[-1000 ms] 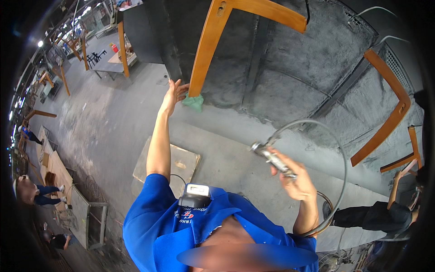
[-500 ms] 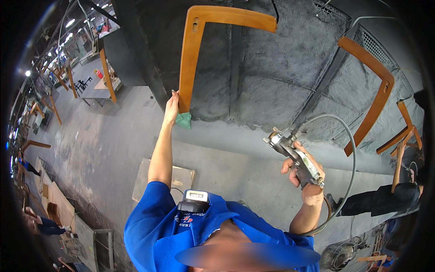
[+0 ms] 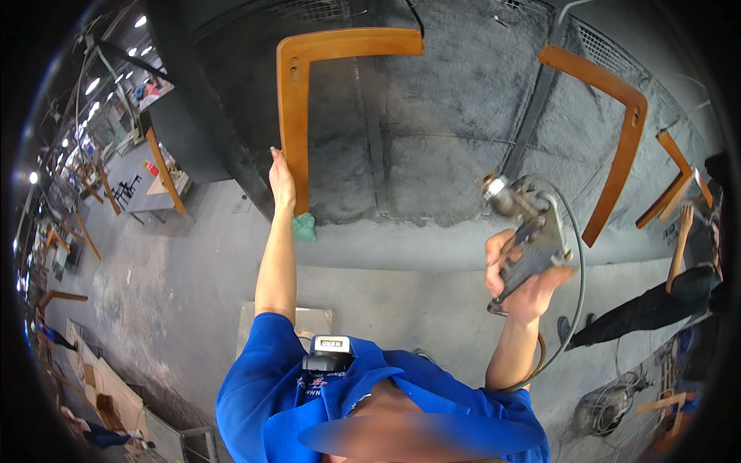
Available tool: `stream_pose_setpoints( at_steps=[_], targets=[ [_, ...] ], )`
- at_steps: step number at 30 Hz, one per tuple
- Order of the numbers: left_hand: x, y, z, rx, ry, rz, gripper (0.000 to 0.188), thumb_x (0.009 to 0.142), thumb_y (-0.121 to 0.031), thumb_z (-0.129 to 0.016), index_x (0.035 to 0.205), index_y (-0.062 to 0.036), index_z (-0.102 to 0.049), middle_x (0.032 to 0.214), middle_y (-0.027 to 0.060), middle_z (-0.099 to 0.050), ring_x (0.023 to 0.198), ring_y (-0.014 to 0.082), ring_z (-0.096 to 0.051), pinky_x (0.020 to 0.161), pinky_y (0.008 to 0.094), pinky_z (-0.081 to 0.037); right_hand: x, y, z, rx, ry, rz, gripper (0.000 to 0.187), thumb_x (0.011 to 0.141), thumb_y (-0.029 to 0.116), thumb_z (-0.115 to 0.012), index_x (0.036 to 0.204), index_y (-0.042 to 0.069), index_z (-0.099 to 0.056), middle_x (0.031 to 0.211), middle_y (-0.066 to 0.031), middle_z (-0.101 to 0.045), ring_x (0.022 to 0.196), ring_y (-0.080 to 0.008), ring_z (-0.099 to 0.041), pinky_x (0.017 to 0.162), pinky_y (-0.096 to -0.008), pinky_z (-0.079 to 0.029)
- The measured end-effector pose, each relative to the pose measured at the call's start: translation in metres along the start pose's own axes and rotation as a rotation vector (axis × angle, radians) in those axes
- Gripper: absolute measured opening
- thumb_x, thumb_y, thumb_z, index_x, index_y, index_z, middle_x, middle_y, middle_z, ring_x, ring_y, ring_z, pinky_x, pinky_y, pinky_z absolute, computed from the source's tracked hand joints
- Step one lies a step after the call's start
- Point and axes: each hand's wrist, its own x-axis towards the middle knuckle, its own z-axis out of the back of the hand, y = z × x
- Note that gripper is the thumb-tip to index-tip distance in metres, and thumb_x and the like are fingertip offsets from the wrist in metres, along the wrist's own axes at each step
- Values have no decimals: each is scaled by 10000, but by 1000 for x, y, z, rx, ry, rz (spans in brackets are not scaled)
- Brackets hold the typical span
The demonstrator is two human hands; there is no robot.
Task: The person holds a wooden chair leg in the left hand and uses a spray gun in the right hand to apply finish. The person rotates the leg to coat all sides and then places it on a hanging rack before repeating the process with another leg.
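Observation:
An L-shaped wooden part (image 3: pixel 295 131), orange-brown with an oval slot near its corner, stands before me at upper left. My left hand (image 3: pixel 282 185) is closed at its lower end, fingers lying along the left edge; the far side of this grip is hidden. A crumpled green wrap (image 3: pixel 305 227) covers the part's bottom tip beside my wrist. My right hand (image 3: pixel 532 289) is wrapped round the grip of a spray gun (image 3: pixel 553 233) with a grey hose (image 3: pixel 580 255). The gun's nozzle points up and left, apart from the wood.
Grey-coated panels (image 3: pixel 448 170) rise ahead. Another bent wooden part (image 3: pixel 629 139) hangs at right, near a co-worker's arm (image 3: pixel 681 247) touching further wooden pieces (image 3: pixel 670 197). A flat board (image 3: pixel 315 320) lies on the floor. Left stands a table (image 3: pixel 158 197); a fan (image 3: pixel 606 405) sits lower right.
My right hand has turned the spray gun and moved it up slightly, its nozzle shifting toward the panels. My left hand stays at the wooden part's lower end while the whole view has shifted.

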Motion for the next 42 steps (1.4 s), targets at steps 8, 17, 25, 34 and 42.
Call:
stream_pose_setpoints(
  at_steps=[8,17,25,34,42],
  targets=[
    [-5,-16,-11,-8,-65,38,795,1055,-687,-294,988,4,-682,773,86,-664,670,185,-611,639,318,-481,-13,7,51,-85,-377,-59,989,935,867,-205,989,-67,-527,871,-103,-568,413,-82,-334,398,-231,-335],
    [3,-14,-14,-5,8,29,799,1059,-683,-282,980,8,-675,779,97,-682,704,179,-638,672,312,-494,-23,20,-10,-6,-96,42,925,933,845,-290,1218,-14,-479,907,-166,-596,434,-75,-417,402,-216,-346],
    [10,-2,-17,-37,71,72,795,1061,-677,-296,1000,19,-677,788,96,-675,700,188,-626,683,322,-495,-31,19,-44,-101,-140,-36,1024,854,917,-308,1219,-15,-523,901,-166,-613,454,-65,-441,410,-210,-354],
    [18,-62,-24,39,-152,-311,589,1117,-446,-405,1257,76,-638,1037,122,-706,1028,202,-621,974,336,-457,-75,35,-8,-398,-276,-213,1058,876,843,-448,1526,8,-451,1060,-188,-713,906,-208,-695,773,-360,-559],
    [27,-278,-175,825,-37,-1331,370,981,-367,-649,1154,-52,-738,1050,145,-743,1001,319,-689,910,409,-525,-82,-16,78,-136,-107,-485,836,984,607,-584,1566,38,-395,1059,-114,-669,888,-152,-655,579,-272,-574]
  ],
)
